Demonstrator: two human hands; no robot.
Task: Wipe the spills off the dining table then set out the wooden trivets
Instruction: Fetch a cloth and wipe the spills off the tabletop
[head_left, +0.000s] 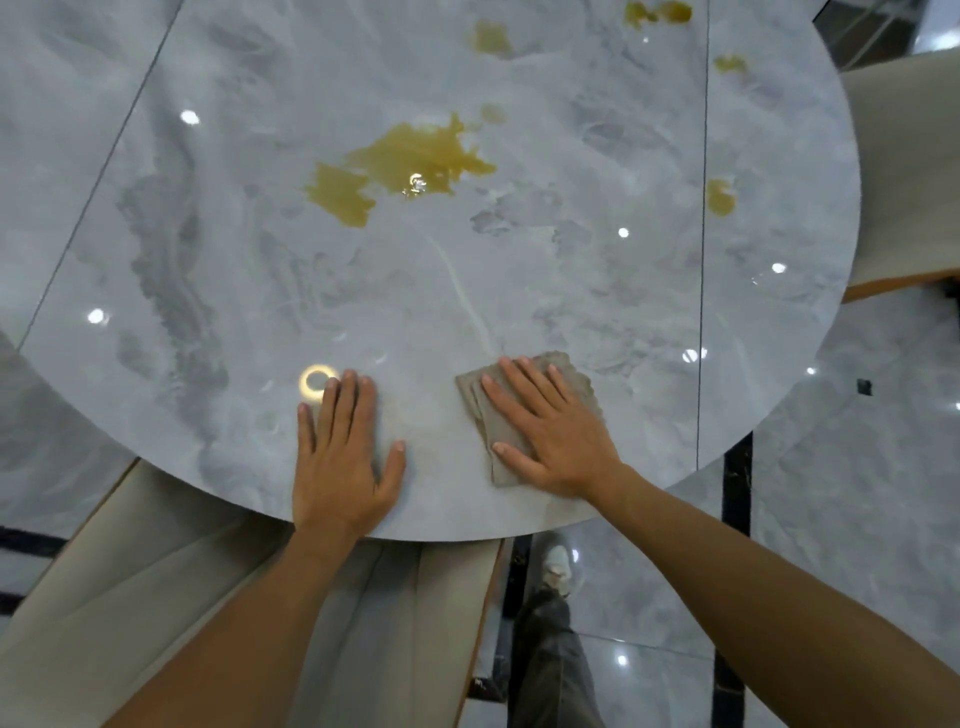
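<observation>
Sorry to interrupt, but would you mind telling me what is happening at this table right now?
A person is wiping a round grey marble-look dining table. The right hand presses flat on a folded beige cloth near the table's near edge, while the left hand rests flat on the bare tabletop beside it. Several yellowish-brown liquid spills remain farther away: a large one mid-table and smaller patches towards the far and right edges. No wooden trivets are in view.
</observation>
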